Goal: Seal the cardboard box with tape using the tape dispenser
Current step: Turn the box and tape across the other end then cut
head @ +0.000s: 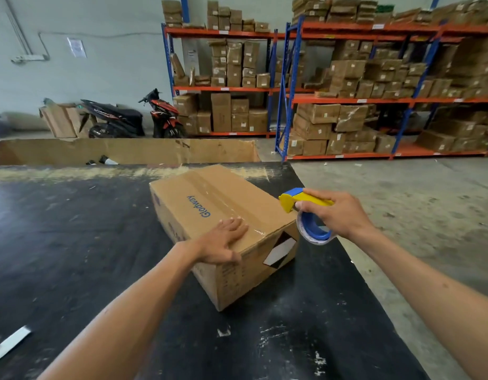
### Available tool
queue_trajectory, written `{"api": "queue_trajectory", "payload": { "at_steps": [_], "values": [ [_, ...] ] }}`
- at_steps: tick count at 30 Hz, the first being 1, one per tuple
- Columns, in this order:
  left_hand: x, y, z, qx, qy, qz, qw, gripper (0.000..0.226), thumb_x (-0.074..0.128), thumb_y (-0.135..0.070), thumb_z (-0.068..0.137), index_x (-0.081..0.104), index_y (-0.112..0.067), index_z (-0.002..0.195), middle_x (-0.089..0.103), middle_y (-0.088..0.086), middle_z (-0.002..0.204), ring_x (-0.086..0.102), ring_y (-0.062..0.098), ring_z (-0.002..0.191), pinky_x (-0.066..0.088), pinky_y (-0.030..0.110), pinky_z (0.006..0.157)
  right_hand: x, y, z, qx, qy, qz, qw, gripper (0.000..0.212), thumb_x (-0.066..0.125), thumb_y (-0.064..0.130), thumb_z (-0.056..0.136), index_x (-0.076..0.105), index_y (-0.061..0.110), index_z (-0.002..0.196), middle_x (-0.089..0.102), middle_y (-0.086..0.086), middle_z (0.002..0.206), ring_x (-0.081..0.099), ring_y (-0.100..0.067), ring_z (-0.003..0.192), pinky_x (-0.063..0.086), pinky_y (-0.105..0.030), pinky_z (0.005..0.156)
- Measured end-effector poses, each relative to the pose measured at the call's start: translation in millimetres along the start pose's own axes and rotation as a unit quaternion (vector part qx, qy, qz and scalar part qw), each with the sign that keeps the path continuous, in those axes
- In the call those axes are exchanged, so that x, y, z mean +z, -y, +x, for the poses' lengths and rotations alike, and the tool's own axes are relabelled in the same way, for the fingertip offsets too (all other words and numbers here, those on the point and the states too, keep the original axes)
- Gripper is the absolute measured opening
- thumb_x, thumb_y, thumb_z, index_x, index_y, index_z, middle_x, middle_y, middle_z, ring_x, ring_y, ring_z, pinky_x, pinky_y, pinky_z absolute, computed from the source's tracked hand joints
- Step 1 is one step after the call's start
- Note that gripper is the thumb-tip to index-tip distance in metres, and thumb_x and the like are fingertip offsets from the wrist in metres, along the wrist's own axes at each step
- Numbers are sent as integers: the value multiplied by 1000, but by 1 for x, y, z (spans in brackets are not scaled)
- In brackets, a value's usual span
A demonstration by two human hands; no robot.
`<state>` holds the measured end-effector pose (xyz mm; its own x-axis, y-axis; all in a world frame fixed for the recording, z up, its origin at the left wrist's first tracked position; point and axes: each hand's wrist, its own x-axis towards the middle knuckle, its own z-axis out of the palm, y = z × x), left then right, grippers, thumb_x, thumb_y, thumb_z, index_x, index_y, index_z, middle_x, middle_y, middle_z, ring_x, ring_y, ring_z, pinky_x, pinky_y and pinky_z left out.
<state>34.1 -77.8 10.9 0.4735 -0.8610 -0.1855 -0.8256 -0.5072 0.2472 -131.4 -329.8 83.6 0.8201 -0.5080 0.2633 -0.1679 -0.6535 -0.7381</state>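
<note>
Right now the cardboard box (223,229) sits on a big black table (72,242), turned so one corner points at the person. Its flaps are shut, and a shiny strip of clear tape (223,198) runs along the seam on top. The left hand (223,242) lies flat and open on the near end of the top, with its fingers spread and reaching the tape. The right hand (339,212) is wrapped tight around the yellow and blue tape dispenser (306,212), holding it up in the air just past the right edge of the box, not touching it. The roll of tape hangs under the hand, near the box's right side where a black and white diamond label (280,250) is stuck. The box is close to the table's right edge, and the grey floor (402,187) starts just beyond it. Lots of bare table is to the left and in front of the box. A white strip (9,344) lies near the left front edge. Past the far edge stands a long open carton (127,150), then a motorbike (133,116) and tall racks (347,100) full of boxes.
</note>
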Motion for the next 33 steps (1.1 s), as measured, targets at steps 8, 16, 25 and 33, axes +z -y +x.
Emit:
{"api": "queue_trajectory", "payload": {
  "at_steps": [8,16,25,33],
  "values": [
    [1,-21,6,-101,-41,42,993,110,48,-78,78,-15,-33,155,-21,16,162,-14,35,150,-9,61,117,16,11,-3,-21,30,6,999,49,75,64,72,71,45,117,71,13,118,62,-11,105,54,-36,89],
    [14,-31,18,-47,-64,140,987,79,39,-67,93,3,-38,157,3,11,166,4,47,148,3,50,120,22,11,-7,-21,44,-10,999,49,74,60,76,69,43,122,69,11,118,60,-11,101,44,-19,68],
    [6,3,7,101,-25,121,987,75,45,-64,94,4,-48,154,-3,-2,167,-5,32,152,-3,44,121,26,19,-12,-33,64,-24,997,56,73,70,70,67,48,121,71,7,113,59,-9,86,40,-20,63],
    [9,-10,4,68,-37,111,991,73,48,-58,95,9,-44,155,1,0,167,-1,35,151,1,45,121,29,27,-10,-46,62,-29,997,58,72,67,73,66,43,126,68,5,124,60,-13,92,43,-23,67]
  ]
}}
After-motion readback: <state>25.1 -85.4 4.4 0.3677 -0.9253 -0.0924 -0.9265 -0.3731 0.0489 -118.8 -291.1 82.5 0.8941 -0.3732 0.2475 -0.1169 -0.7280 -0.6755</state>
